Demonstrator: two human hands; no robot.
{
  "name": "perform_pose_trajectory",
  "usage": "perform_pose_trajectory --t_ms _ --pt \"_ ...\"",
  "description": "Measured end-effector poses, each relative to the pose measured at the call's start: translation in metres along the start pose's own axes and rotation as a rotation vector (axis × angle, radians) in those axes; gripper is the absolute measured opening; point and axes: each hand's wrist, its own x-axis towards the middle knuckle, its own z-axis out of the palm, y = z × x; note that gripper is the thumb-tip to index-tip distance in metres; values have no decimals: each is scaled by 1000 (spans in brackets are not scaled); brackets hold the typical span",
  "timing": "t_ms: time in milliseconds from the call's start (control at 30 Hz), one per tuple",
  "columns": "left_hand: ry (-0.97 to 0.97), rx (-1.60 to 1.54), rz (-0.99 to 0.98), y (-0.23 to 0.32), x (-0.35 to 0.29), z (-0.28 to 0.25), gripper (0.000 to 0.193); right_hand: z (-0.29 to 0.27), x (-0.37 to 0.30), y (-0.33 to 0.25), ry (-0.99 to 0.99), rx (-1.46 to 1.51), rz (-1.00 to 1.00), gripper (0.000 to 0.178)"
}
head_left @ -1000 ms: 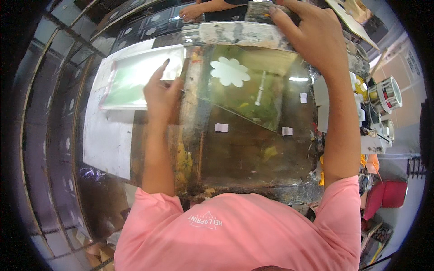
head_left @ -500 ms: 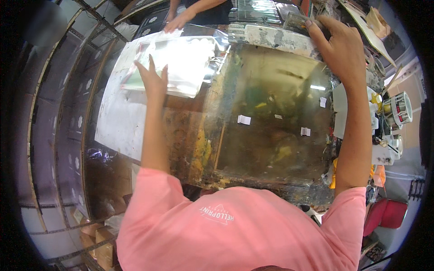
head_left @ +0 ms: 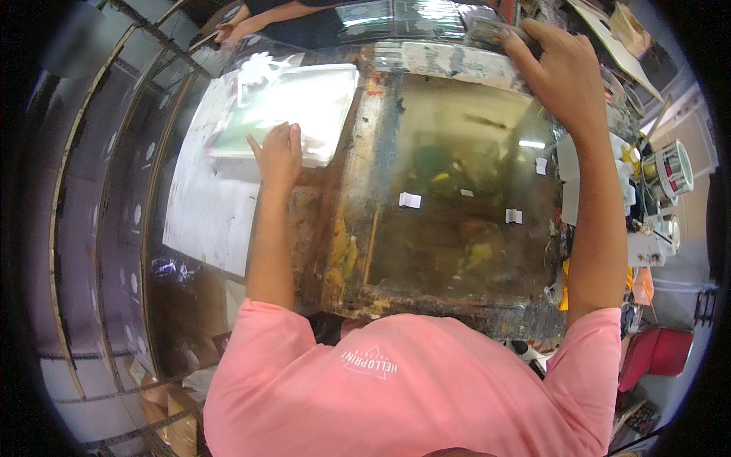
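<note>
My left hand (head_left: 282,156) lies at the near edge of a stack of clear, glossy plastic sheets (head_left: 324,99), its thumb spread away from the fingers. Nothing shows in that hand. The stack rests partly on a large white sheet (head_left: 209,209) and reflects strong light. On the right, my right hand (head_left: 563,72) is curled at the far right corner of a framed, yellowish see-through panel (head_left: 449,251). Its thumb and fingers close around something there that I cannot make out. A paint-stained pale bar (head_left: 449,65) runs along the panel's far edge.
Across the table, a co-worker's hand (head_left: 240,30) is near the far left corner. Small white tabs (head_left: 410,200) stick to the panel. White tubs (head_left: 670,175) stand at the right, with a red chair (head_left: 666,353) below. A metal rack (head_left: 95,190) holds patterned sheets at the left.
My left hand has drawn nearer and slightly right on the stack, its fingers less spread. The co-worker's hands have moved left, off the stack. My right hand stays at the corner.
</note>
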Motion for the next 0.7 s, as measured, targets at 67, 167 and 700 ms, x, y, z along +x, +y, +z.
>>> perform_pose_trajectory --t_ms 67,167,700 --pt "3 -84 115 19 8 -14 44 -1 1 0 -1 -11 -33 44" --pt "-107 -70 286 76 -10 -1 53 -1 3 -1 41 32 44 42" --pt "-391 -262 716 294 -111 106 124 5 11 9 82 44 9 54"
